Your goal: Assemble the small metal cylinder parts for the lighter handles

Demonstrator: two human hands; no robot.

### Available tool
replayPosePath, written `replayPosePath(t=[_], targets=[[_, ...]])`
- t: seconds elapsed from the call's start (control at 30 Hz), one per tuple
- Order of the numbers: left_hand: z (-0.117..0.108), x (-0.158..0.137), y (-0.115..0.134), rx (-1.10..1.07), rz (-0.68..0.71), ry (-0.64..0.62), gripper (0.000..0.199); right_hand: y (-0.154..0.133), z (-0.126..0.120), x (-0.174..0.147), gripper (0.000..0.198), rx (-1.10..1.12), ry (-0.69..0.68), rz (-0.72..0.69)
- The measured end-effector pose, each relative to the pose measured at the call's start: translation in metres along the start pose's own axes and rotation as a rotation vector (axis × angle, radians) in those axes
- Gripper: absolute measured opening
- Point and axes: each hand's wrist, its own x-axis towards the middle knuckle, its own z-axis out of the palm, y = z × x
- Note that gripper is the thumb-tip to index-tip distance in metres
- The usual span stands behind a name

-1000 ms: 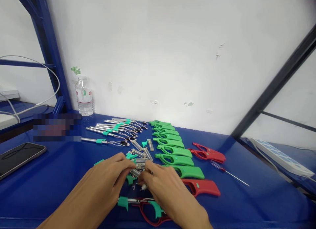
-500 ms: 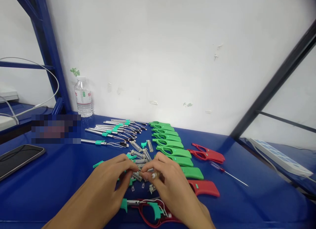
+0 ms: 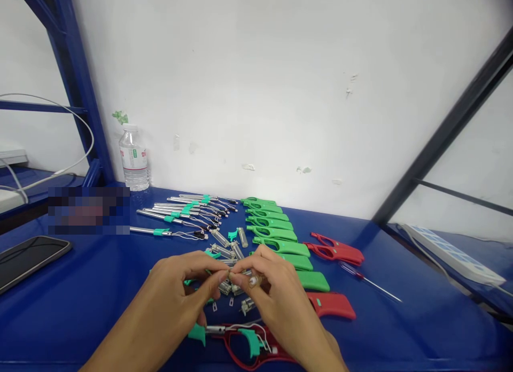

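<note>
Head view: small metal part (image 3: pixel 240 278) pinched between left hand (image 3: pixel 180 286) and right hand (image 3: pixel 272 294), both closed on it, above worktop (image 3: pixel 100 286); red shell (image 3: pixel 248 342) partly fitted, green shells (image 3: pixel 276 233) unfilled.

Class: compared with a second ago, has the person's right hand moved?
Yes. The right hand has lifted off the blue table and drawn toward the person, away from the green handles.

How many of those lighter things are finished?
No closed one shows. One open red lighter shell already holds parts. Both hands, left hand and right hand, pinch a small clear tube. Green plastic shells and metal rods lie unused.
</note>
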Motion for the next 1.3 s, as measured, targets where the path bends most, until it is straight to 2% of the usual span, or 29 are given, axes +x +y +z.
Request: replayPosePath(t=[0.13, 0.23, 0.33, 0.43, 0.7, 0.97, 1.07, 1.2, 1.3], targets=[[0.001, 0.001, -0.001, -0.016, -0.002, 0.043, 0.034, -0.002, -0.003, -0.003, 0.013, 0.005, -0.025, 0.046], [0.000, 0.000, 0.000, -0.023, 0.002, 0.065, 0.036, -0.003, -0.009, -0.008, 0.031, 0.027, -0.104, 0.081], [-0.001, -0.002, 0.001, -0.022, 0.010, 0.079, 0.034, -0.004, -0.015, -0.011, 0.036, 0.090, -0.181, 0.024], [0.000, -0.002, 0.002, -0.020, 0.034, 0.103, 0.034, -0.004, -0.016, -0.010, 0.036, 0.069, -0.173, -0.025], [0.000, -0.001, 0.001, 0.023, 0.115, 0.164, 0.029, -0.006, -0.013, -0.007, 0.013, 0.034, -0.080, -0.067], [-0.001, -0.001, 0.009, 0.049, 0.151, 0.171, 0.026, -0.010, -0.010, -0.007, 0.016, 0.127, -0.079, -0.015], [-0.001, -0.001, 0.012, 0.042, 0.155, 0.190, 0.023, -0.012, -0.010, -0.007, 0.021, 0.224, -0.094, 0.016], [0.001, -0.003, 0.015, 0.023, 0.154, 0.198, 0.022, -0.014, -0.008, -0.007, 0.021, 0.500, -0.117, 0.097], [0.004, -0.006, 0.014, 0.024, 0.169, 0.236, 0.021, -0.014, -0.005, -0.006, 0.032, 0.684, -0.150, 0.132]])
